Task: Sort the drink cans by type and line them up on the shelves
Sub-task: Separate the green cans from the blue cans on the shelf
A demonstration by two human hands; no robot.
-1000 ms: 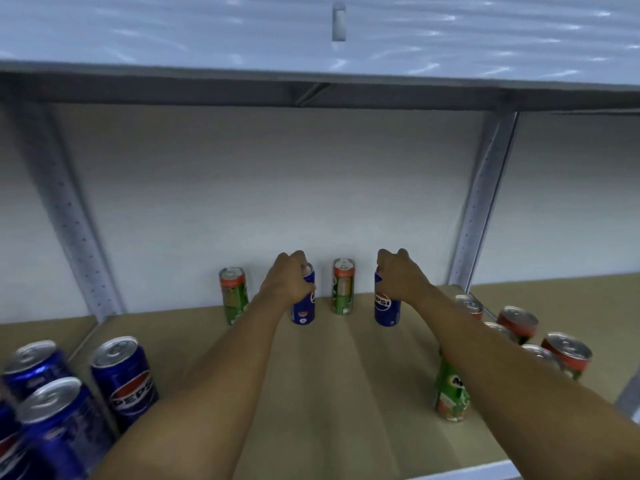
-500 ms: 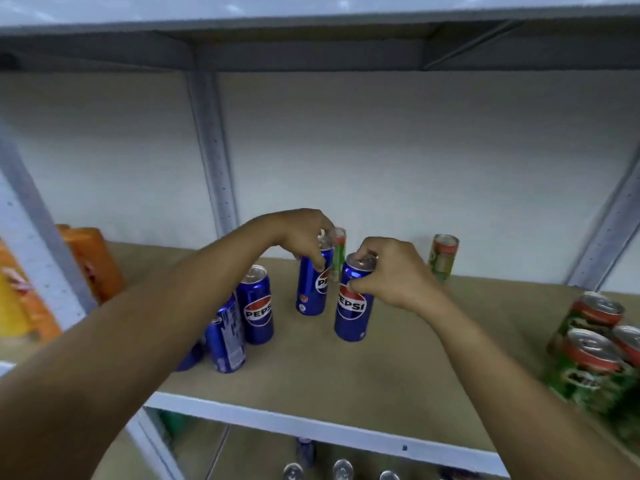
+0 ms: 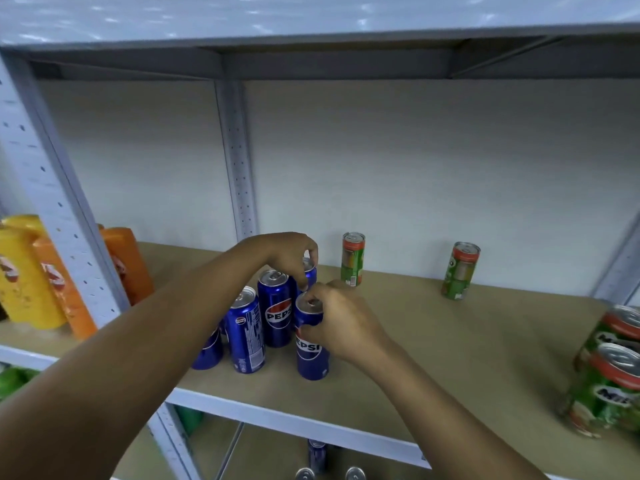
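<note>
Two blue cans are gripped by their tops on the shelf (image 3: 433, 341): the right hand (image 3: 341, 320) pinches the front can (image 3: 311, 355), the left hand (image 3: 285, 252) the back can (image 3: 309, 271) at its 12 o'clock. Three more blue cans (image 3: 275, 310) stand at 9 o'clock, two green cans (image 3: 352, 259) at 1 o'clock.

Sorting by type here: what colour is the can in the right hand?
Blue, with a Pepsi logo: can, right hand; head view.

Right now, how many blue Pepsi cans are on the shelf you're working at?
5 visible: one gripped by the right hand at the front, one under the left hand behind, two standing beside them, one partly hidden behind the left forearm. More may be hidden.
</note>
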